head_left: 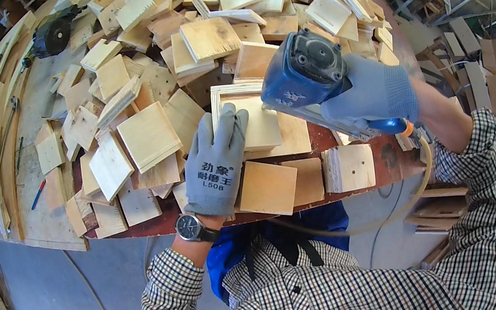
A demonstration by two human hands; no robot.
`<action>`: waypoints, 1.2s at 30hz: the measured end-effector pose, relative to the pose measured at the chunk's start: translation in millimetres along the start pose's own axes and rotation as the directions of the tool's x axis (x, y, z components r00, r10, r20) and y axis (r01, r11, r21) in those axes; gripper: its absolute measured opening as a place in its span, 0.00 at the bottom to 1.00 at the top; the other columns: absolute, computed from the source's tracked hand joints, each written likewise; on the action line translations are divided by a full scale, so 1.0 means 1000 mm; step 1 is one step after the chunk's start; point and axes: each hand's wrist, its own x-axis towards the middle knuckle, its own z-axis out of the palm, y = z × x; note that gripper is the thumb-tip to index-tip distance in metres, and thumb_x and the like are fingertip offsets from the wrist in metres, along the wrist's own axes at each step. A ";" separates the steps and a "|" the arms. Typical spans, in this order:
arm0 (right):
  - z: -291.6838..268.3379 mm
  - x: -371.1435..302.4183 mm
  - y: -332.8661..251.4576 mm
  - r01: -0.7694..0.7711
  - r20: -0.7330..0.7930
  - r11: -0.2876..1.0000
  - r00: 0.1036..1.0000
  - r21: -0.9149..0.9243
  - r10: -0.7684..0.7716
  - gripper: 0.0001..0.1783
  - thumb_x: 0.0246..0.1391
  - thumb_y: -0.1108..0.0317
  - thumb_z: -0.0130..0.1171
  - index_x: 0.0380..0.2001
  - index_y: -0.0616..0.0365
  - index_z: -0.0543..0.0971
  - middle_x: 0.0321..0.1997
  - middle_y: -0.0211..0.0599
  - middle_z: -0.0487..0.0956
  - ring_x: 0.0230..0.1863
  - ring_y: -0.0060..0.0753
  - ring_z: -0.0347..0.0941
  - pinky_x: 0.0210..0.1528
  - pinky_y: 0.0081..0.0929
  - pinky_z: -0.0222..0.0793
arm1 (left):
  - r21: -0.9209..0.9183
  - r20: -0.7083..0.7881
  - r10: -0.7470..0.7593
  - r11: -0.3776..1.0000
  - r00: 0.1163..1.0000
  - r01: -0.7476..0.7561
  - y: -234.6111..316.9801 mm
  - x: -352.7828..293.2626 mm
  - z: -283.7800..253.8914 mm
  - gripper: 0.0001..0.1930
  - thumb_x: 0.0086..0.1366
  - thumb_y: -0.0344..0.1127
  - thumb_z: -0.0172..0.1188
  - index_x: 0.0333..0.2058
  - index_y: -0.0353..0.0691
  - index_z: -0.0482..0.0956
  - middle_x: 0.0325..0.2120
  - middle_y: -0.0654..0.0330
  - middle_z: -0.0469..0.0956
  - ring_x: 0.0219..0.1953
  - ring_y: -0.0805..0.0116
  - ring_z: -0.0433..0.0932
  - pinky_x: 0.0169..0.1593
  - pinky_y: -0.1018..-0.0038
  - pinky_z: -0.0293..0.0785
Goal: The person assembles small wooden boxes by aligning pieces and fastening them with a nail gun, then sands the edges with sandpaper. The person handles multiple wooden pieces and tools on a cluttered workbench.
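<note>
Pale plywood forms a shallow box (257, 110) lying between the person's two hands, among loose plywood squares (149, 137) on a red table (406, 163). The grey-gloved left hand (214, 161) rests half open, fingers extended, over its near-left edge. On its right, the gloved right hand (376, 92) curls tightly around a blue power nailer (297, 73); I can't tell whether its nose touches the box.

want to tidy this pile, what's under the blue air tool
Pale wooden boards show around the blue air tool, with a box-like wooden piece by its tip. Whatever lies directly beneath its body and the right hand is covered.
</note>
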 end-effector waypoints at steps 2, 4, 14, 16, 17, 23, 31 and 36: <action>0.007 -0.006 0.011 0.167 -0.114 0.979 0.981 0.113 -0.154 0.32 0.55 0.61 0.74 0.62 0.61 0.79 0.56 0.40 0.85 0.54 0.28 0.80 0.61 0.25 0.74 | -0.037 -0.050 0.024 0.999 0.998 -0.026 -0.001 0.000 0.002 0.41 0.57 0.34 0.71 0.71 0.45 0.69 0.67 0.56 0.71 0.68 0.49 0.70 0.69 0.60 0.72; 0.012 -0.012 0.020 0.286 -0.160 0.941 0.953 0.184 -0.258 0.31 0.55 0.60 0.74 0.60 0.61 0.81 0.54 0.40 0.85 0.52 0.27 0.81 0.59 0.25 0.75 | -0.165 -0.067 -0.015 0.986 0.998 0.004 -0.001 0.000 -0.002 0.45 0.57 0.33 0.73 0.74 0.44 0.64 0.67 0.52 0.72 0.66 0.47 0.73 0.69 0.59 0.72; 0.029 -0.004 -0.010 0.213 -0.040 0.976 0.977 0.037 -0.211 0.21 0.54 0.51 0.66 0.32 0.62 0.87 0.26 0.36 0.84 0.27 0.26 0.81 0.33 0.27 0.80 | -0.445 -0.018 -0.059 0.894 0.998 0.045 -0.026 0.005 -0.008 0.60 0.57 0.37 0.78 0.79 0.38 0.44 0.59 0.41 0.79 0.55 0.41 0.83 0.57 0.58 0.82; 0.030 0.001 -0.008 0.258 -0.027 0.965 0.966 0.047 -0.257 0.21 0.54 0.51 0.67 0.32 0.62 0.87 0.26 0.37 0.84 0.28 0.26 0.81 0.34 0.29 0.80 | -0.470 0.038 -0.085 0.878 0.996 0.093 -0.023 0.004 -0.011 0.59 0.56 0.33 0.78 0.79 0.38 0.46 0.58 0.43 0.79 0.59 0.47 0.81 0.61 0.61 0.80; 0.031 0.002 -0.009 0.244 -0.013 0.969 0.970 0.047 -0.243 0.21 0.54 0.51 0.67 0.32 0.62 0.87 0.26 0.37 0.84 0.28 0.26 0.82 0.34 0.29 0.80 | -0.459 0.041 -0.081 0.884 0.996 0.091 -0.023 0.004 -0.010 0.59 0.57 0.33 0.77 0.79 0.38 0.46 0.58 0.43 0.79 0.59 0.47 0.80 0.62 0.61 0.80; 0.029 0.000 -0.022 0.133 0.008 0.990 0.991 0.050 -0.134 0.25 0.55 0.57 0.73 0.51 0.62 0.83 0.35 0.34 0.87 0.32 0.20 0.83 0.36 0.20 0.81 | -0.487 0.022 -0.095 0.868 0.995 0.093 -0.021 0.001 -0.003 0.57 0.56 0.32 0.77 0.78 0.36 0.48 0.60 0.44 0.78 0.60 0.48 0.79 0.62 0.62 0.79; 0.028 0.004 -0.023 0.118 -0.011 0.980 0.993 -0.160 -0.121 0.31 0.57 0.54 0.74 0.58 0.61 0.80 0.41 0.37 0.87 0.33 0.22 0.85 0.37 0.23 0.83 | -0.482 -0.091 -0.082 0.876 0.992 0.027 -0.021 0.000 -0.003 0.47 0.59 0.37 0.77 0.73 0.37 0.61 0.50 0.45 0.84 0.49 0.43 0.85 0.53 0.59 0.83; 0.032 0.003 -0.024 0.164 0.017 0.986 0.986 0.019 -0.164 0.17 0.59 0.58 0.63 0.36 0.63 0.86 0.25 0.36 0.83 0.25 0.27 0.81 0.28 0.27 0.79 | -0.467 0.045 -0.062 0.881 0.997 0.076 -0.024 0.000 -0.003 0.56 0.56 0.33 0.77 0.77 0.34 0.50 0.63 0.41 0.76 0.62 0.46 0.78 0.63 0.61 0.78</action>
